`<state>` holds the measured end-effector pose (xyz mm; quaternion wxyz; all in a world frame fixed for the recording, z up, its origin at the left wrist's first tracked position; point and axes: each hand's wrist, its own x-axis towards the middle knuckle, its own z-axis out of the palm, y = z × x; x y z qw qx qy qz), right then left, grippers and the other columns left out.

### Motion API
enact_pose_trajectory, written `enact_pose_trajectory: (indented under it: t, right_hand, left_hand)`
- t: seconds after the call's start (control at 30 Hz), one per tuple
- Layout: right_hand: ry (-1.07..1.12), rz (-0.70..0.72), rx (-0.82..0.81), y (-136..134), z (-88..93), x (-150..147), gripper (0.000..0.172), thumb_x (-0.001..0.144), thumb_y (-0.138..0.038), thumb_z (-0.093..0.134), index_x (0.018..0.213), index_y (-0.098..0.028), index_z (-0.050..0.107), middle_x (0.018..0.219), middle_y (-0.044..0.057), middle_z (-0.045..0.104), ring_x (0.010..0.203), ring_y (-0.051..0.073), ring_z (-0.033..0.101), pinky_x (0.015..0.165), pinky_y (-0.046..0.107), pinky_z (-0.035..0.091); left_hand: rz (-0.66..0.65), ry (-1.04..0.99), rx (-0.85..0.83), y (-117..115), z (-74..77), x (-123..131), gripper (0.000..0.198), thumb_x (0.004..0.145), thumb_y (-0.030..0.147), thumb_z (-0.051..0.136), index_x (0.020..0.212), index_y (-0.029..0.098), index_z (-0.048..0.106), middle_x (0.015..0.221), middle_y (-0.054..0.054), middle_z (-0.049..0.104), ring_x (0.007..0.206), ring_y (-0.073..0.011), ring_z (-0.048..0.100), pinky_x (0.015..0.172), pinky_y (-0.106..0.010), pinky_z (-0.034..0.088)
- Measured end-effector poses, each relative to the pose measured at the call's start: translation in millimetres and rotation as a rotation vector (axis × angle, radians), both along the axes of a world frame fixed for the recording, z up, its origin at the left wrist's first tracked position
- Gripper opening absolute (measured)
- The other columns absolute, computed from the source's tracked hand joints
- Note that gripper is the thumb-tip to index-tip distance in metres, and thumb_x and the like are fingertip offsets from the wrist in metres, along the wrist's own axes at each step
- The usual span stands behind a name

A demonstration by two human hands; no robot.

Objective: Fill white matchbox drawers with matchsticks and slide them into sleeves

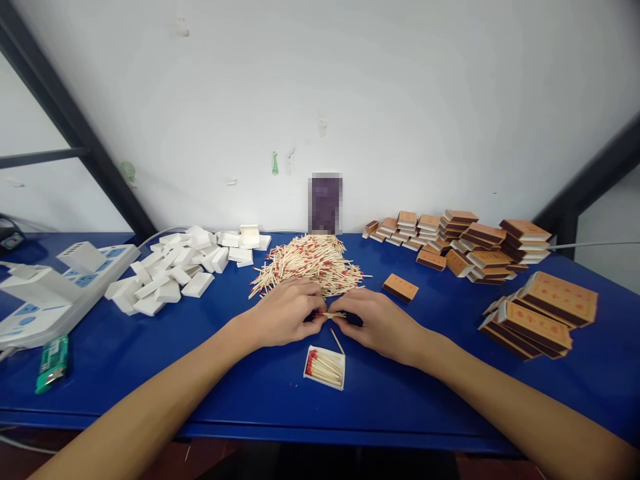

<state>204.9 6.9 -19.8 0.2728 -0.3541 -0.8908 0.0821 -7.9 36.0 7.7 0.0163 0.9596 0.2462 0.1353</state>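
My left hand and my right hand meet at the middle of the table, their fingertips pinching a few matches held crosswise between them. Just behind the hands rises a big heap of red-tipped matches. In front of them lies a white matchbox tray partly filled with matches, their red heads toward the left. One loose match leans at the tray's upper right corner. How many matches are between my fingers is hard to make out.
White matchbox trays are piled at the left, beside a power strip and a green packet. Orange matchbox sleeves or boxes stand stacked at the right, with larger ones nearer. A single box lies right of the heap.
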Motion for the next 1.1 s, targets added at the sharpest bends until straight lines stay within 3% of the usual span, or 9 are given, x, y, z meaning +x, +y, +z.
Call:
enact_pose_trajectory:
  t: [0.17, 0.5, 0.67, 0.77, 0.9, 1.1]
  right_hand:
    - [-0.014, 0.015, 0.042, -2.4, 0.6, -3.2, 0.014, 0.084, -0.007, 0.055, 0.085, -0.018, 0.065, 0.078, 0.003, 0.066, 0.072, 0.015, 0.06, 0.066, 0.025, 0.046]
    - [0.188, 0.034, 0.068, -7.2, 3.6, -8.7, 0.013, 0.08, -0.007, 0.057, 0.079, -0.018, 0.063, 0.071, 0.001, 0.065, 0.065, 0.012, 0.058, 0.063, 0.023, 0.045]
    - [0.263, 0.073, -0.003, -28.1, 16.4, -14.8, 0.011, 0.08, -0.008, 0.057, 0.077, -0.018, 0.062, 0.071, 0.0, 0.064, 0.065, 0.011, 0.057, 0.06, 0.02, 0.043]
    - [0.211, 0.131, -0.062, -41.5, 22.3, -19.5, 0.015, 0.081, -0.006, 0.054, 0.074, -0.018, 0.06, 0.071, 0.0, 0.063, 0.067, 0.011, 0.056, 0.062, 0.02, 0.043]
    - [0.11, 0.172, -0.1, -49.4, 23.3, -22.1, 0.017, 0.083, -0.006, 0.052, 0.072, -0.018, 0.057, 0.068, 0.0, 0.059, 0.064, 0.011, 0.053, 0.062, 0.022, 0.042]
    - [0.029, 0.168, -0.094, -50.7, 21.9, -20.1, 0.014, 0.08, -0.008, 0.053, 0.073, -0.018, 0.058, 0.07, 0.002, 0.06, 0.065, 0.013, 0.053, 0.065, 0.024, 0.043]
  left_hand:
    - [0.001, 0.002, 0.018, 0.0, 0.4, -0.7, 0.011, 0.087, 0.022, 0.058, 0.083, 0.016, 0.067, 0.081, -0.002, 0.062, 0.079, -0.017, 0.057, 0.075, -0.03, 0.043]
    - [-0.007, 0.006, -0.017, -5.1, 9.3, -1.2, 0.012, 0.087, 0.02, 0.055, 0.084, 0.016, 0.066, 0.084, -0.003, 0.06, 0.083, -0.0177, 0.055, 0.078, -0.031, 0.043]
    - [-0.112, -0.097, -0.24, -10.0, 28.0, -10.5, 0.01, 0.078, 0.025, 0.062, 0.08, 0.016, 0.066, 0.08, -0.002, 0.061, 0.08, -0.0164, 0.055, 0.077, -0.03, 0.043]
    - [-0.175, -0.173, -0.364, -6.7, 35.1, -17.0, 0.019, 0.087, 0.025, 0.05, 0.084, 0.016, 0.066, 0.082, -0.002, 0.063, 0.079, -0.0151, 0.056, 0.076, -0.029, 0.043]
    - [-0.018, -0.119, -0.187, 1.3, 28.5, -17.7, 0.026, 0.095, 0.024, 0.043, 0.09, 0.017, 0.068, 0.088, -0.004, 0.064, 0.085, -0.0175, 0.056, 0.079, -0.031, 0.042]
    - [-0.053, 0.063, -0.001, 4.3, 10.3, -11.5, 0.026, 0.097, 0.033, 0.05, 0.11, 0.021, 0.069, 0.1, -0.006, 0.061, 0.095, -0.0212, 0.054, 0.085, -0.034, 0.041]
